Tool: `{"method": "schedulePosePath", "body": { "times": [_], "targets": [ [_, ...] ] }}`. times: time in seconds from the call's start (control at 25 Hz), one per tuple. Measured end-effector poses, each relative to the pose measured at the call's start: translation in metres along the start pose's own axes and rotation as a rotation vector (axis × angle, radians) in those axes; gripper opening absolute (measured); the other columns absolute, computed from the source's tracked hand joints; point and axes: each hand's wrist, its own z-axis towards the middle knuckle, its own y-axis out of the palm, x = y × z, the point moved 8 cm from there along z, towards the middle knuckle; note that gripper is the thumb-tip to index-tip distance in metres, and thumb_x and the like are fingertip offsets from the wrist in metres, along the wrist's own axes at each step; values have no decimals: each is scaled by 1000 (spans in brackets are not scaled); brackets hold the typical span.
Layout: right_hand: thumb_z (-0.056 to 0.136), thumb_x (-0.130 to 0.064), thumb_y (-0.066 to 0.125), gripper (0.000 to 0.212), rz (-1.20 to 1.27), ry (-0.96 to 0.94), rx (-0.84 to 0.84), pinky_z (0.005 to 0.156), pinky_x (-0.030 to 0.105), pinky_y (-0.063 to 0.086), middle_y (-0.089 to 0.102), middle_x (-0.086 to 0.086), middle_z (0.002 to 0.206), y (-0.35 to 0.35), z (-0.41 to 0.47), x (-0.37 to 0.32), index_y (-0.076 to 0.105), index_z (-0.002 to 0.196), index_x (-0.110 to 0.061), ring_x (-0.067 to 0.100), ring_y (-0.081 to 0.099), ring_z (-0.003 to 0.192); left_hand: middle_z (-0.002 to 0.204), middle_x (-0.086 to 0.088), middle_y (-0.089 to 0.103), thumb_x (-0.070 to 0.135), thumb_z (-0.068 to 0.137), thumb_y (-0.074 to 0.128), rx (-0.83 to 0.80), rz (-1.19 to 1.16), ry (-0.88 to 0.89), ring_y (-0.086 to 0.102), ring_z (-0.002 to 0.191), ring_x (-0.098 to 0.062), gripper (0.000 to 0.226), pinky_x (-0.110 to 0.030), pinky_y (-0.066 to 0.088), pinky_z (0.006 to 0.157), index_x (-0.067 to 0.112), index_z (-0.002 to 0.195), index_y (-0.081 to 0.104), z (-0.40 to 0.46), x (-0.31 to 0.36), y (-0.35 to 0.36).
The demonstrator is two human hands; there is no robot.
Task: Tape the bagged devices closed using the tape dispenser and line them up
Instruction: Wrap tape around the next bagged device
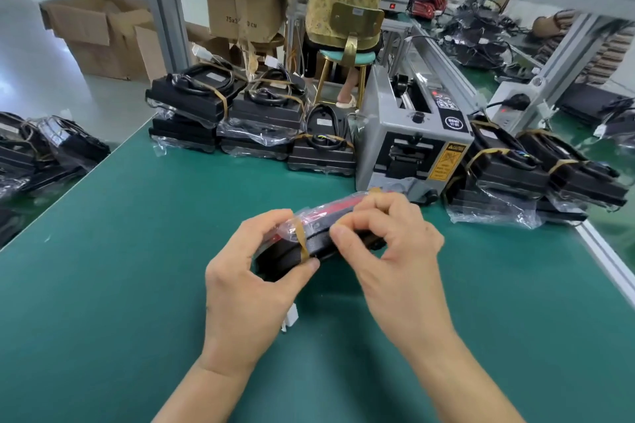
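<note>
Factory packing line: green bench, aluminium frame, tape dispenser, stacked bagged devices, cartons, seated worker.

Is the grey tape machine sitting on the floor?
No, the grey tape machine stands on the green table, just behind the bagged device held in both hands.

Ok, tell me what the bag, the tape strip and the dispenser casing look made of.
Bag: thin clear plastic film, glossy; it crinkles and glints.
Tape strip: translucent brownish plastic tape, probably; the black device shows through.
Dispenser: grey painted metal, likely; flat panels with hard edges, matte.
</note>
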Motion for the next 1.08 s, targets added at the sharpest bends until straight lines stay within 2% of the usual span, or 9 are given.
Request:
{"method": "schedulePosePath", "body": {
  "times": [0.16, 0.48, 0.6, 0.72, 0.84, 0.88, 0.96, 1.08],
  "targets": [
    [81, -35, 64, 11, -43, -31, 57, 101, 30, 16, 52, -17, 99, 6, -3, -6, 67, 70, -32, 2, 46, 109, 101, 8, 68, 5, 58, 89, -7, 50, 8, 63, 97, -8, 53, -11, 43, 84, 15, 106, 67, -10, 7, 2],
    [75, -37, 67, 5, 6, 10, 9, 108, 40, 16, 52, -17, 102, 7, -5, -4, 69, 72, -33, -1, 44, 110, 100, 9, 66, 6, 58, 88, -34, 39, -82, 62, 97, -9, 53, -8, 42, 81, 19, 103, 64, -15, 5, 5],
    [79, -25, 68, 9, 39, 6, -10, 108, 38, 17, 53, -18, 102, 10, -4, -4, 68, 74, -32, 2, 46, 110, 100, 9, 66, 8, 58, 87, -36, 33, -111, 62, 97, -12, 52, -9, 41, 83, 21, 102, 63, -16, 2, 3],
    [83, -14, 66, 18, 72, 2, 6, 107, 38, 21, 54, -17, 100, 10, -3, -1, 68, 76, -31, 5, 49, 107, 100, 10, 66, 14, 57, 82, -38, 28, -118, 62, 98, -12, 49, -9, 41, 84, 22, 102, 63, -15, 1, 2],
    [80, -21, 65, 10, 102, 2, 6, 103, 47, 30, 54, -16, 99, 11, -5, -3, 68, 77, -30, 8, 51, 103, 99, 10, 66, 16, 57, 80, -32, 24, -116, 62, 96, -13, 48, -10, 42, 84, 23, 101, 63, -15, 1, 3],
    [78, -26, 67, 4, 93, 0, 6, 104, 47, 29, 54, -16, 100, 11, -5, -4, 69, 78, -29, 7, 51, 104, 99, 10, 66, 16, 57, 81, -29, 25, -115, 62, 96, -13, 48, -11, 42, 84, 23, 101, 63, -15, 0, 2],
    [74, -33, 70, 6, 71, -3, 9, 106, 46, 26, 54, -15, 100, 12, -6, -5, 68, 79, -30, 6, 49, 106, 99, 9, 66, 16, 57, 81, -25, 24, -113, 62, 97, -14, 48, -12, 43, 84, 23, 101, 63, -15, 0, 2],
    [78, -24, 68, 5, 110, 8, 20, 103, 49, 29, 54, -16, 98, 12, -4, -2, 68, 78, -29, 7, 51, 102, 99, 9, 66, 16, 56, 80, -28, 19, -118, 63, 97, -14, 48, -12, 43, 84, 24, 101, 63, -14, -1, 2]
  ]
}}
